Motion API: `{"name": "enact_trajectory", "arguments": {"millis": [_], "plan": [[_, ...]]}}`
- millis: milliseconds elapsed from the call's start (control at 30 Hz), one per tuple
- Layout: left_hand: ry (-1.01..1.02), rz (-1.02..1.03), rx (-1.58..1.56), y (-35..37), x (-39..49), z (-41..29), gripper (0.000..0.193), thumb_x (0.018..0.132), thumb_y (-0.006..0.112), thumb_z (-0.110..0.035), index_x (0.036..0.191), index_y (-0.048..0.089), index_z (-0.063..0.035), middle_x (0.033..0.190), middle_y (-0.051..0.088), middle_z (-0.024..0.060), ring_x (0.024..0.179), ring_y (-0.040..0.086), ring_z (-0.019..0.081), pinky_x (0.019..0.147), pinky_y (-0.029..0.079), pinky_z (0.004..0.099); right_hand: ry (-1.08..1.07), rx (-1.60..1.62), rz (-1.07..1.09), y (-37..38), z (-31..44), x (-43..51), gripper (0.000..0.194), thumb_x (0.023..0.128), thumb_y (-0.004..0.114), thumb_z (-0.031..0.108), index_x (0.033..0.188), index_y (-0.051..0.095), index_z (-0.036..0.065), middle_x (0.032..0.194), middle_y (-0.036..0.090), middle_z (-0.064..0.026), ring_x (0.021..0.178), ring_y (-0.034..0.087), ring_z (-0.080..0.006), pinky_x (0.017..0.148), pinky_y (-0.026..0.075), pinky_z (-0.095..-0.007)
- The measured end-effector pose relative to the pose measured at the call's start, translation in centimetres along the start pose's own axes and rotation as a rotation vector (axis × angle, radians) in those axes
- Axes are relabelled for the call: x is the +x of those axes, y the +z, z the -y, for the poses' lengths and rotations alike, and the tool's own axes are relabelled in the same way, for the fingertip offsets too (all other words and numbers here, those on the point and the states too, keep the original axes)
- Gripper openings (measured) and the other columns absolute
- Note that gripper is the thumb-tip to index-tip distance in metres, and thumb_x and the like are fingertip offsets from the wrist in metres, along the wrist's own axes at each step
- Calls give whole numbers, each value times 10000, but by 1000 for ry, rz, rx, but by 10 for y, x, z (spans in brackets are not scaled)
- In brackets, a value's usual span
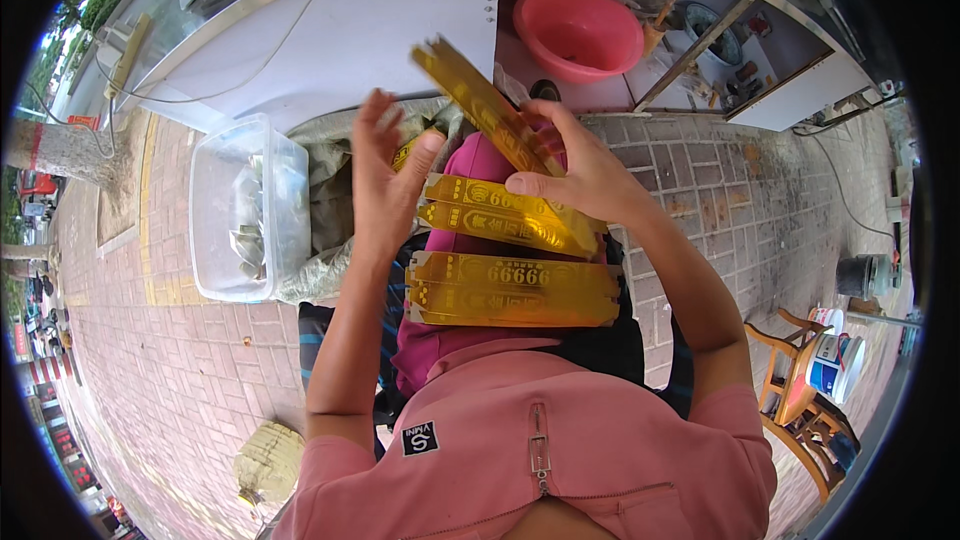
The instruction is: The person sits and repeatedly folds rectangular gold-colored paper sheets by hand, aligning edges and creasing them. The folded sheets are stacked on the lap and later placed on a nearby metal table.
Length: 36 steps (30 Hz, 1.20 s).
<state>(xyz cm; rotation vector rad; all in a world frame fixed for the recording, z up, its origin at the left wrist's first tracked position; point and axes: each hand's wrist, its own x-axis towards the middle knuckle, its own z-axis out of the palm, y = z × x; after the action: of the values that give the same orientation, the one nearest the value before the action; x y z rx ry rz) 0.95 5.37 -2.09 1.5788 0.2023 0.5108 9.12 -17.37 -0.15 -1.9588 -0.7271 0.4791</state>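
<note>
A long folded strip of gold foil paper [491, 116] slants up and away, with my right hand [574, 172] gripping it near its lower part. My left hand [386, 172] is raised to the left of it, fingers and thumb apart, holding nothing that I can see. Just beyond that thumb a gold foil piece [406, 150] shows, partly hidden by the hand. On my lap, over pink cloth, lie a fanned stack of gold foil papers [491, 219] and, closer to my body, another overlapping stack [517, 291]. Both bear printed figures and characters.
Left of my knees stands a clear plastic bin [251, 240] with crumpled bits inside, beside a grey-green sack [322, 180]. A white-panelled counter [337, 30] rises ahead, a pink basin [577, 30] on its shelf. A wooden chair [795, 382] with buckets is at right.
</note>
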Motion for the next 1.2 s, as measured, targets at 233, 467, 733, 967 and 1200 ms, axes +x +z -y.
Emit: {"name": "enact_trajectory", "arguments": {"millis": [233, 467, 733, 967, 1200], "plan": [[-284, 511, -443, 18, -7, -12, 1044, 806, 743, -633, 1504, 353, 38, 1495, 455, 191, 1358, 488, 291, 1139, 393, 427, -274, -193, -20, 14, 39, -11, 752, 824, 822, 448, 1331, 480, 9, 1265, 562, -156, 1138, 591, -289, 1002, 463, -392], [-345, 797, -625, 3, -12, -21, 1134, 752, 779, -663, 1496, 340, 71, 1389, 532, 209, 1295, 540, 338, 1034, 487, 533, -556, -150, -422, -21, 64, 23, 264, 955, 663, 111, 1211, 648, 48, 1174, 601, -67, 847, 592, -133, 735, 496, -268], [-374, 637, -571, 5, -13, -21, 546, 906, 769, -300, 1303, 602, 35, 1136, 705, 113, 1071, 672, 199, 962, 535, 356, -400, 221, -379, -13, 62, 31, 345, 998, 639, 199, 1276, 605, -2, 1243, 616, -71, 996, 610, -119, 812, 499, -246], [-318, 473, -394, 37, -21, -28, 370, 883, 795, -92, 1210, 649, 3, 1085, 713, 24, 929, 634, 63, 838, 528, 252, -39, 271, -271, -19, 46, 35, 389, 878, 783, 335, 1064, 728, -1, 881, 735, -70, 772, 668, -116, 685, 522, -260], [-471, 547, -157, 44, -41, -16, 339, 947, 734, -145, 1215, 625, 32, 992, 719, 41, 798, 650, 78, 728, 531, 244, -230, 613, -295, -53, 44, 44, 289, 908, 766, 248, 1069, 733, 11, 961, 749, -31, 855, 701, -105, 756, 539, -248]]}}
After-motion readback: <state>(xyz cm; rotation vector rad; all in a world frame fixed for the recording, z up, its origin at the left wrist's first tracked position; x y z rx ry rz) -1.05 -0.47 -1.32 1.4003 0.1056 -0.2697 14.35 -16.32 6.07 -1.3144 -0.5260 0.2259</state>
